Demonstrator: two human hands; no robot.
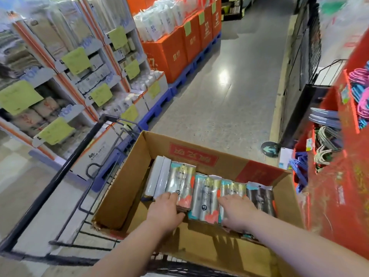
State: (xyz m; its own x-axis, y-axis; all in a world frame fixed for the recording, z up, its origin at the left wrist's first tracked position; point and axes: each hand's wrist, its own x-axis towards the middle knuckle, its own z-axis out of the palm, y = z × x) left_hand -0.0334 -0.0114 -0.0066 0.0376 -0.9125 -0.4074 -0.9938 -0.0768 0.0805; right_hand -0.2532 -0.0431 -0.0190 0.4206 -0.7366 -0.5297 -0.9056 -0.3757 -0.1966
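Note:
An open cardboard box (127, 188) sits on a black wire cart (65, 172) in front of me. Inside it lie several silver packs with teal and coral print (205, 196), two white boxes (157, 178) at the left and a darker pack (259, 196) at the right. My left hand (163, 212) rests on the leftmost silver pack, thumb curled along its near end. My right hand (235, 212) lies over the pack right of the middle one, fingers spread on top. Whether either hand grips its pack is hidden.
Shelves of packaged goods with green price tags (75, 60) line the left. Orange display boxes (179, 48) stand on blue pallets (185, 74) ahead left. A red display bin (339, 196) with hangers (325, 144) stands close on the right. Grey aisle floor (229, 96) runs ahead.

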